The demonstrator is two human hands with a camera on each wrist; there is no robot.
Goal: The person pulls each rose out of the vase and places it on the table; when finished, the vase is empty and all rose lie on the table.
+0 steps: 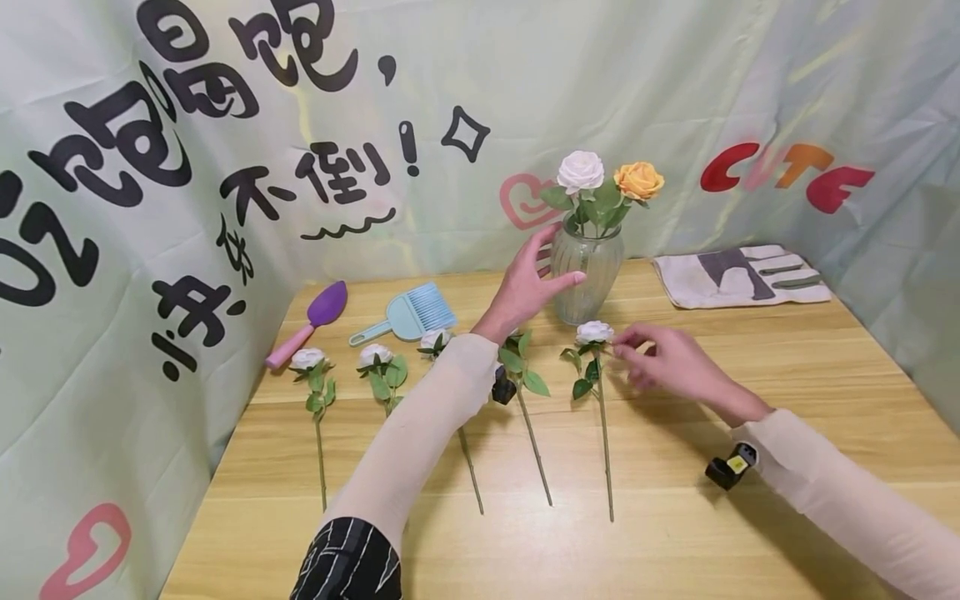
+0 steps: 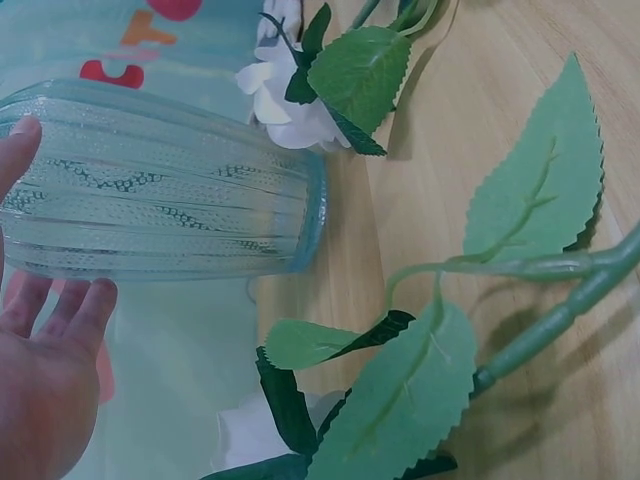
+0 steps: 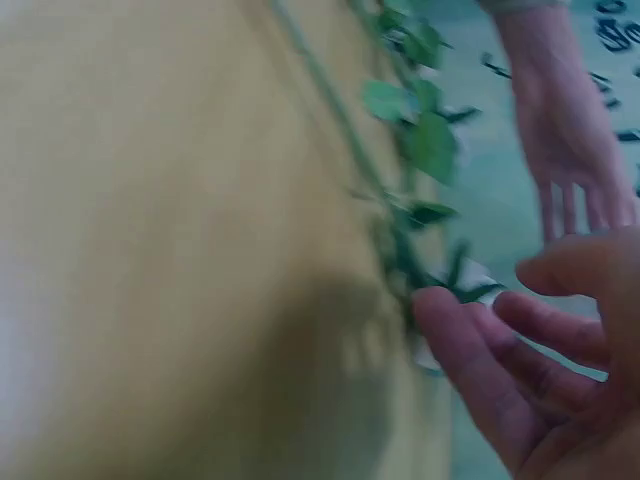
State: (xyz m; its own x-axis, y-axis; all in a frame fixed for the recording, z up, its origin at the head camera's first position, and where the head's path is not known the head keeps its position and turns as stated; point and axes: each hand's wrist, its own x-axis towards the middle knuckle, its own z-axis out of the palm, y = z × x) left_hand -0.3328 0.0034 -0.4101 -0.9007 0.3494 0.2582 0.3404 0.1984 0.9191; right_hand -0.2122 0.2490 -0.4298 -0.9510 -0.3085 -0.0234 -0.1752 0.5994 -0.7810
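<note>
In the head view a ribbed clear glass vase (image 1: 587, 275) stands upright at the back, a white rose (image 1: 581, 172) and an orange rose (image 1: 639, 181) in it. My left hand (image 1: 528, 279) holds the vase from its left side, thumb across the front and fingers toward the back. The left wrist view shows thumb and fingertips along the vase's wall (image 2: 180, 190). Before the vase lies a white rose (image 1: 595, 332) with a long green stem. My right hand (image 1: 675, 362) reaches to its head, fingertips right beside the bloom, thumb and fingers apart in the right wrist view.
Several more white roses lie left, including one at the far left (image 1: 308, 359), partly behind my left forearm. A purple trowel with a pink handle (image 1: 327, 305) and a blue dustpan with brush (image 1: 412, 315) lie behind them. A folded cloth (image 1: 738, 277) lies back right.
</note>
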